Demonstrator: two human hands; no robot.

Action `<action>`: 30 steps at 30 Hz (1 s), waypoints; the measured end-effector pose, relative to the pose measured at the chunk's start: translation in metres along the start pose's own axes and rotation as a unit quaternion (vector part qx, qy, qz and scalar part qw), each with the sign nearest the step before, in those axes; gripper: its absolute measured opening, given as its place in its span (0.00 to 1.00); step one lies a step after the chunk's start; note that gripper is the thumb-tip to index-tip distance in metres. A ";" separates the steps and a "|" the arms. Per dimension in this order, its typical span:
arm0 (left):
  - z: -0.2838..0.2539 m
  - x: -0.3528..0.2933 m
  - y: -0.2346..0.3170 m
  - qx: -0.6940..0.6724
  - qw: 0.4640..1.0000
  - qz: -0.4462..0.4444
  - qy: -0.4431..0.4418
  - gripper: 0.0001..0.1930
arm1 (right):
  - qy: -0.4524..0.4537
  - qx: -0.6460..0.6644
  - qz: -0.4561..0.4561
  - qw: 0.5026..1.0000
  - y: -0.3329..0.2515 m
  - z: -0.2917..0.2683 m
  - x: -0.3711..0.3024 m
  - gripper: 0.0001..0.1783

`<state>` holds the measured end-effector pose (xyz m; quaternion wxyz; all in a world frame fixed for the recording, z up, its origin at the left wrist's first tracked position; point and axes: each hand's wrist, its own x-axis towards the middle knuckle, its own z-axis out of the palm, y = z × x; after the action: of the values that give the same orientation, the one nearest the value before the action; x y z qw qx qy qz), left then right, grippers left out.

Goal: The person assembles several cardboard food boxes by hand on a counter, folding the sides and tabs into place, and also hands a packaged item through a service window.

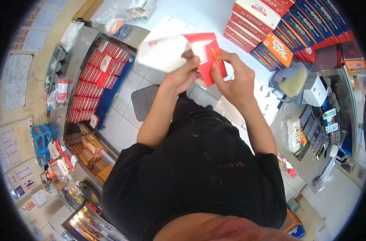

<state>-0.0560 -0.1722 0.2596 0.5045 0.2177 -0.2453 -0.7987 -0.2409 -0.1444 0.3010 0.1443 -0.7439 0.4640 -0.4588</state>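
A red and white cardboard food box (202, 45), partly unfolded, is held up in front of my chest between both hands. Its broad white panel (161, 53) sticks out to the left, bright and a little blurred. My left hand (184, 74) is closed on the box's lower left part, thumb over the edge. With thumb and fingers, my right hand (236, 76) pinches the red side panel on the right. The fingertips behind the card are hidden.
Stacked red and white boxes (251, 30) and dark blue and orange boxes (295, 30) stand at the back right. A white table (191, 16) lies beyond my hands. On the left, a shelf holds rows of red boxes (96, 72). A grey stool (144, 103) stands on the tiled floor.
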 end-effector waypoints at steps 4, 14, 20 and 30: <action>0.000 -0.001 -0.012 -0.013 1.000 0.003 -0.027 0.19 | -0.005 0.059 0.024 0.998 -0.017 -0.003 0.001 0.24; 0.035 0.007 0.007 -0.098 0.993 0.018 0.057 0.20 | 0.006 0.042 0.133 0.990 -0.002 0.008 -0.026 0.51; 0.011 0.021 0.013 0.013 0.998 0.057 -0.008 0.19 | -0.038 0.136 0.277 0.951 0.021 0.013 -0.058 0.40; 0.013 -0.021 -0.031 0.612 0.780 0.118 -0.056 0.17 | -0.219 0.148 0.097 0.960 0.016 -0.049 -0.018 0.42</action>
<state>-0.0772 -0.1396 0.2524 0.3406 0.4049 -0.7341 -0.4256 -0.2923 -0.1271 0.3073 0.3943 -0.7479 0.4181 -0.3321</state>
